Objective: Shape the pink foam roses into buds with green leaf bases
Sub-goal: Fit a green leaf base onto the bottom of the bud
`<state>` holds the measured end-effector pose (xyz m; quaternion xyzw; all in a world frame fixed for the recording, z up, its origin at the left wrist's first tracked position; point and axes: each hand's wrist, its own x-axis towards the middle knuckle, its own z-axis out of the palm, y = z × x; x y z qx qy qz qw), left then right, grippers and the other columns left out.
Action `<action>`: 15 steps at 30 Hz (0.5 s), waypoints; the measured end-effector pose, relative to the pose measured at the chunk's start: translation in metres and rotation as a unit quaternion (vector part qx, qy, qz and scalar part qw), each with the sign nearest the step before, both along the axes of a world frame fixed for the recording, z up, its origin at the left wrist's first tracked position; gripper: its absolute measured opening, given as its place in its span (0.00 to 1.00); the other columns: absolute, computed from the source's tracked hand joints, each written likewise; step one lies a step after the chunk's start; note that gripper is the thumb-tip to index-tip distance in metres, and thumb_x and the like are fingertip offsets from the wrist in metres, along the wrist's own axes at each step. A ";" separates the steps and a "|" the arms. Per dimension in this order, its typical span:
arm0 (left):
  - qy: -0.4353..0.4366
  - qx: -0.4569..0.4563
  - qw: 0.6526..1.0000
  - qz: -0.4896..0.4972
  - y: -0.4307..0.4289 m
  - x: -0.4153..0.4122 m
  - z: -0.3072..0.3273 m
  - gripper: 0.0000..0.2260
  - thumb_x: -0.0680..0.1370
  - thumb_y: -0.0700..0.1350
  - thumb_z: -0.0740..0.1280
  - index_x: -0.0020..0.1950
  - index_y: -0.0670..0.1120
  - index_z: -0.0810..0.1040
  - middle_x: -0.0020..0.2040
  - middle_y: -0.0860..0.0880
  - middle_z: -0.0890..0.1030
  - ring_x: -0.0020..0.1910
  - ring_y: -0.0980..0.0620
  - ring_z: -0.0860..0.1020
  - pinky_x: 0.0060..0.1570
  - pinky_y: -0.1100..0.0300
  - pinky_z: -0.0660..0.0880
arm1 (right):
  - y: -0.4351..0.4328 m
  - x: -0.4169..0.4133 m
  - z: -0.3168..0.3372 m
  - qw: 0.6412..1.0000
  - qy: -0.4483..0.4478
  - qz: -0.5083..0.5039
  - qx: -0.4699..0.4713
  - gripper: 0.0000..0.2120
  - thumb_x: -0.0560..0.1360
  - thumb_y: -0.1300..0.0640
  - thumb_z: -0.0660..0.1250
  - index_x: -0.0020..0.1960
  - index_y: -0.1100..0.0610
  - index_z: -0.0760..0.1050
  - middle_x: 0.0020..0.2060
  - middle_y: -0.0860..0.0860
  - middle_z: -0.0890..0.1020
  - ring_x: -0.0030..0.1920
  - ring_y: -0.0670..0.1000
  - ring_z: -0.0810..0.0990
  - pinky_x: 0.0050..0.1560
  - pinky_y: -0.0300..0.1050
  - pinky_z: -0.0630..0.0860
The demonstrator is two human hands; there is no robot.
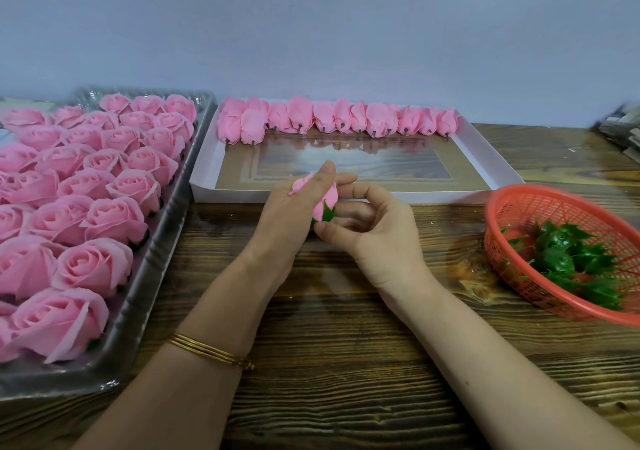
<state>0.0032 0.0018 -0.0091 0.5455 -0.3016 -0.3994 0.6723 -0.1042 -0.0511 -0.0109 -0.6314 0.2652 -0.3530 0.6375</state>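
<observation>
My left hand wraps its fingers round a pink foam rose bud above the middle of the table. My right hand pinches the green leaf base at the bud's lower end between thumb and curled fingers. A clear plastic tray on the left holds several open pink roses. A row of finished buds lies along the far side of a white shallow box. Green leaf bases sit in an orange mesh basket on the right.
The wooden table runs up to a pale wall at the back. Some grey objects lie at the far right edge. A gold bangle is on my left wrist.
</observation>
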 end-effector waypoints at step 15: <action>-0.037 0.032 0.995 -0.088 0.004 0.000 0.005 0.17 0.75 0.56 0.65 0.54 0.47 0.84 0.50 0.43 0.86 0.53 0.48 0.83 0.56 0.55 0.77 | -0.010 -0.008 0.004 0.981 0.003 0.112 0.157 0.15 0.66 0.76 0.70 0.52 0.70 0.79 0.40 0.59 0.83 0.45 0.56 0.82 0.56 0.50 0.78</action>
